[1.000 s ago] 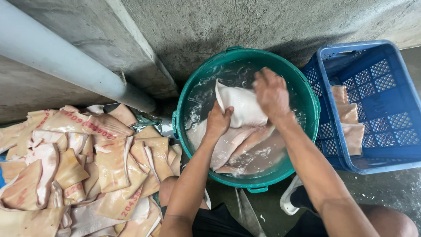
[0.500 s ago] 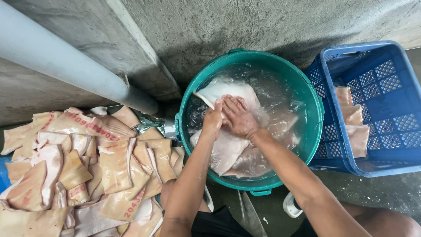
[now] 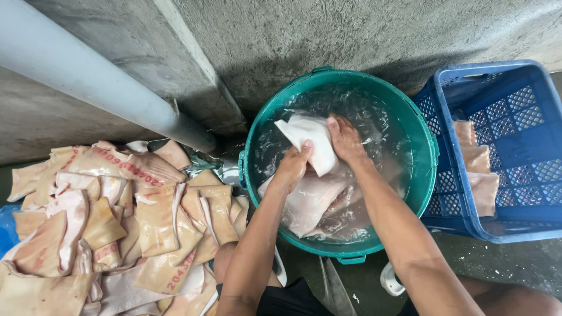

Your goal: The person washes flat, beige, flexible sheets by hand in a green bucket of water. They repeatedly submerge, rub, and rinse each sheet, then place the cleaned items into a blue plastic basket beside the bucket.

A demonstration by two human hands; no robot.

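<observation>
— While both hands are closing on it, where is the pale slab of skin sitting?

— It is rising partly out of the water in the green tub, near the middle. The left hand is gripping its lower left edge with the thumb on top, and the right hand is clamping its right side, so the two hands are working close together on the one piece.

— What is lying under it?

— More pale pieces are soaking below the surface, and the water is looking cloudy and rippled.

— And around the tub?

— A blue plastic crate is standing just to the right, touching the tub's rim or nearly so, with a few tan strips leaning against its inner wall. To the left, a heap of tan slabs with red stamps is spreading over the floor. A grey pipe is running diagonally along the concrete wall behind them.
</observation>
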